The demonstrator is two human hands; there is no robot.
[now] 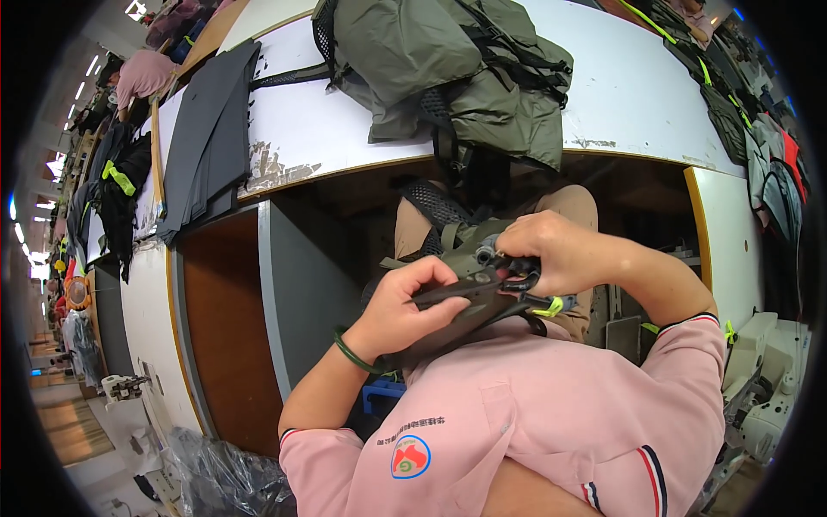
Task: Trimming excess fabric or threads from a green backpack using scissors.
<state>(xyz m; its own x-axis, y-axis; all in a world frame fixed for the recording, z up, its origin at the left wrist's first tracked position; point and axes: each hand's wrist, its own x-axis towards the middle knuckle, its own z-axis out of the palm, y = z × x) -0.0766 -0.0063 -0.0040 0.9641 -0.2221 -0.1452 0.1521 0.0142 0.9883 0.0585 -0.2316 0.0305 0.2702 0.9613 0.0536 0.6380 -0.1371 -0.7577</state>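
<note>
Over my lap, my left hand [412, 297] pinches a dark flat strip [469, 289] between thumb and fingers. My right hand [544, 248] is closed around a black tool with a curved handle [522, 277]; its exact kind is partly hidden by the fingers. A grey metal end of it meets the strip's right end. Olive fabric with black mesh straps [435, 205] hangs from the table edge down to my knees. The olive backpack [413, 65] it seems to join lies on the white table [637, 95] in front of me.
Grey flat panels [207, 129] are stacked at the table's left. Below stands an open cabinet with a grey divider [306, 293]. Clear plastic wrap [228, 470] lies lower left, and a white sewing machine [767, 396] is at lower right. A person in pink [145, 76] is far left.
</note>
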